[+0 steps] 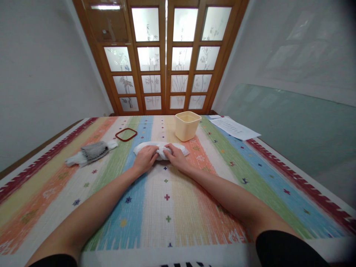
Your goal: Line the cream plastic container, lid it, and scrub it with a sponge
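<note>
Wooden doors (169,83) with plant-patterned panes stood beyond the far edge of the table (158,215), whose top we saw covered in coloured stripes. The white cloth (161,151) lay bunched about midway between the left and right edges, closer to the far edge than the near one. We had our left hand (146,157) on its left part and our right hand (176,157) on its right part, the fingers and thumb of each grasping the fabric near its middle. Toward the left edge we saw a grey-and-white bundle (94,151); nearer the far edge, to the bundle's right, lay a red-brown rounded-square ring (126,141). Just beyond the white cloth's right end stood an open-topped cream container (183,130), and a printed sheet (236,128) lay by the far right corner.
</note>
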`<move>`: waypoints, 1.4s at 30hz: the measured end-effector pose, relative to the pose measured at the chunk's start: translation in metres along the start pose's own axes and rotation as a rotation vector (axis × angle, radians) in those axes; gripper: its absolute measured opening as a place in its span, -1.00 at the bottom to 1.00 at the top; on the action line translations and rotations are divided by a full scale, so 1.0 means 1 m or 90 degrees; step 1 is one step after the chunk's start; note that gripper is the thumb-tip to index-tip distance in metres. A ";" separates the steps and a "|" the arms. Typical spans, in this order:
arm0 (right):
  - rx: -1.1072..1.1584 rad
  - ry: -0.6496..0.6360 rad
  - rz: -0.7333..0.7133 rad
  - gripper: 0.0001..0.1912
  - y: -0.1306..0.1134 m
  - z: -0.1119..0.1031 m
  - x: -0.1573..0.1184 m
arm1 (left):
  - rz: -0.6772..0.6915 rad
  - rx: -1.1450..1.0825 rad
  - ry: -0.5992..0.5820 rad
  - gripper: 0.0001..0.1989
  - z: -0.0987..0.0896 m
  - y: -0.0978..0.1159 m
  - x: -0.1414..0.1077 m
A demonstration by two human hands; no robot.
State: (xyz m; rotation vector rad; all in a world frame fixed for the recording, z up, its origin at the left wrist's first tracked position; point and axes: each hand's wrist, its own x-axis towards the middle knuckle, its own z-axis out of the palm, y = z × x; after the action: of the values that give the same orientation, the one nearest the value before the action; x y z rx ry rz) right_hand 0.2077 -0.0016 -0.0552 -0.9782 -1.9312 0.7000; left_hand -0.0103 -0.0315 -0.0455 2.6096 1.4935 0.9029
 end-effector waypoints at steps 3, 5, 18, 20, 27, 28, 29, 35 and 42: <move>-0.117 0.004 -0.112 -0.48 -0.008 -0.003 -0.005 | -0.055 0.007 0.018 -0.71 0.001 -0.002 0.000; -0.218 -0.019 -0.200 -0.49 -0.014 -0.006 -0.008 | -0.090 -0.008 0.030 -0.69 0.000 -0.002 0.001; -0.382 -0.113 -0.211 -0.66 -0.004 -0.001 0.002 | -0.206 -0.114 0.063 -0.71 -0.004 0.007 0.006; -0.345 -0.106 -0.157 -0.62 0.001 0.001 0.004 | -0.143 -0.074 0.093 -0.70 -0.005 0.008 0.005; -0.229 -0.109 -0.009 -0.61 0.014 -0.001 0.014 | 0.084 0.112 0.030 -0.54 -0.011 0.014 0.001; -0.220 -0.120 -0.008 -0.61 0.015 -0.003 0.015 | 0.089 0.131 0.008 -0.48 -0.011 0.014 0.001; -0.211 -0.130 -0.009 -0.61 0.015 -0.004 0.016 | 0.088 0.146 -0.014 -0.44 -0.011 0.015 0.001; -0.190 -0.111 -0.034 -0.70 0.007 -0.006 0.012 | 0.047 0.181 -0.110 -0.34 -0.015 0.015 0.004; -0.257 0.173 -0.008 -0.72 0.022 -0.022 0.020 | -0.105 0.234 -0.118 -0.33 -0.016 0.012 0.006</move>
State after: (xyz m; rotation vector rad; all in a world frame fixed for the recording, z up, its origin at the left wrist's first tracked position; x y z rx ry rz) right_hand 0.2274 0.0290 -0.0526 -1.2327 -1.8649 0.1544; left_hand -0.0062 -0.0375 -0.0262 2.6501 1.9402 0.3886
